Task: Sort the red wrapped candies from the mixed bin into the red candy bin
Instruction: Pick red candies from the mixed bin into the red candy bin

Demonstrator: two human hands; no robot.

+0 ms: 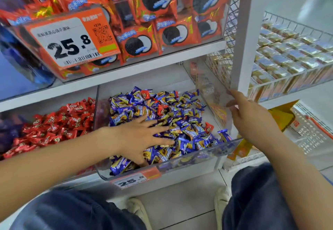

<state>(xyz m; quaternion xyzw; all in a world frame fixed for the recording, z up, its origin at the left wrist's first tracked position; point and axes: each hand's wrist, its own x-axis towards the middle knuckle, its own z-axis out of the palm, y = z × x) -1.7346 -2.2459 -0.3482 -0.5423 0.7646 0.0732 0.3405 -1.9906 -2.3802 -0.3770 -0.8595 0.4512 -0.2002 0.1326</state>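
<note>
The left hand (142, 136) is lying flat on the heap in the mixed bin (180, 166), fingers spread and straight, grasping nothing; it is probably raking the blue candies (182, 119) aside to turn up red ones. The right hand (252, 119) is resting against the mixed bin's right wall, index finger reaching up to the white post (246, 31) above that wall, other fingers loosely bent with nothing in them, likely bracing the crouching person.

Red candies are still showing in the mixed bin: one (145, 93) at its back edge, one (161, 109) near its middle, one (209, 127) toward its right wall. The red bin (54, 128) is sitting just left of the mixed bin, touching it, already heaped, so each transfer should be short. Cookie packs (156, 13) are filling the shelf above the mixed bin.
</note>
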